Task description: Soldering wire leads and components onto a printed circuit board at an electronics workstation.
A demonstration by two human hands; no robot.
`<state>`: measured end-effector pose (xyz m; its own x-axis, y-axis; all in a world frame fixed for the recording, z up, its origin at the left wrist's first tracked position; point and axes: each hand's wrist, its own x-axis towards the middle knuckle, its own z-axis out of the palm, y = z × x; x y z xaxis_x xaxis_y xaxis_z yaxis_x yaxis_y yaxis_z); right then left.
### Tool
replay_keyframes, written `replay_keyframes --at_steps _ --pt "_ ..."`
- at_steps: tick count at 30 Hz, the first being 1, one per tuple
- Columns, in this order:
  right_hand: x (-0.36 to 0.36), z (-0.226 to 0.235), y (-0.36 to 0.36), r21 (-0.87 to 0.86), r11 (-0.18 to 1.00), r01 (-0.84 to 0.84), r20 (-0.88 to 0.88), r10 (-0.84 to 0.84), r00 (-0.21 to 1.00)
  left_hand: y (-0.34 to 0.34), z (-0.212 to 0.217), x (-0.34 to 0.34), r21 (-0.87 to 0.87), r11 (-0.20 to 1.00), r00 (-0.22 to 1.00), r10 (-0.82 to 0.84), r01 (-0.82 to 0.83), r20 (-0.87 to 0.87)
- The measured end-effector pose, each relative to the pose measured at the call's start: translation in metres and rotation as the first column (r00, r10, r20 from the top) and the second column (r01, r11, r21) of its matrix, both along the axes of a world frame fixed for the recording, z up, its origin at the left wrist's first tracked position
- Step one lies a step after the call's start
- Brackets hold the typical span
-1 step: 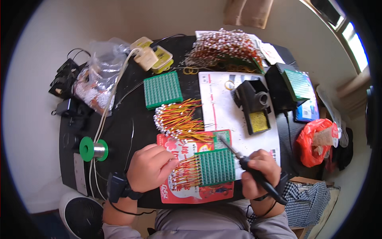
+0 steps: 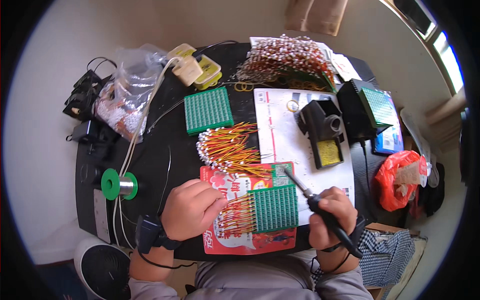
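My left hand (image 2: 192,209) is closed in a pinch at the upper left end of a row of red and yellow wires (image 2: 235,217) with white connectors; the wire between its fingertips is mostly hidden. The wires run right to the edge of a green circuit board panel (image 2: 276,210). In my right hand (image 2: 334,215) is a black-handled soldering iron (image 2: 327,220), tilted up and left. Its tip is over or near a small green board piece (image 2: 281,181) above the panel; contact cannot be told. Under the panel lies a red and white printed sheet (image 2: 270,244).
A loose wire bundle (image 2: 227,150) and a stack of green panels (image 2: 207,110) lie beyond my hands. The iron stand (image 2: 320,125) with yellow sponge is at right. A green solder spool (image 2: 119,185) stands left. A red plastic bag (image 2: 400,180) is far right.
The whole view has shifted slightly right. The iron's tip is a little farther right and up over the small board piece. My left hand keeps its pinch.
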<state>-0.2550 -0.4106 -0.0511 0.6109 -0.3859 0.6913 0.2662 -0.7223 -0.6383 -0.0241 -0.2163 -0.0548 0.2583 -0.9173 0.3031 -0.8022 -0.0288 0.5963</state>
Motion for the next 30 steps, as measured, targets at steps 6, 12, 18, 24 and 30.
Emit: replay_keyframes --at_steps 6,12,18,24,30 --pt "-0.002 -0.006 0.002 0.040 0.996 0.076 -0.102 -0.071 0.992 0.005 -0.002 -0.005 0.012 1.000 1.000 -0.021 0.021 0.001" --pt "0.004 -0.008 0.003 0.031 0.996 0.084 -0.132 -0.079 0.988 0.007 -0.009 -0.007 0.013 0.998 0.997 -0.060 0.060 0.038" --pt "0.000 -0.014 0.003 0.167 0.983 0.076 -0.037 -0.071 0.997 0.003 -0.006 -0.008 -0.039 0.998 0.999 -0.039 0.039 0.002" --pt "-0.002 -0.024 0.004 0.242 0.966 0.090 0.048 -0.104 0.993 0.002 -0.005 -0.007 -0.067 0.998 1.000 -0.021 0.021 -0.006" --pt "-0.001 -0.022 0.005 0.236 0.966 0.109 0.033 -0.120 0.992 -0.017 -0.013 -0.001 -0.135 0.987 0.995 0.098 -0.092 0.035"
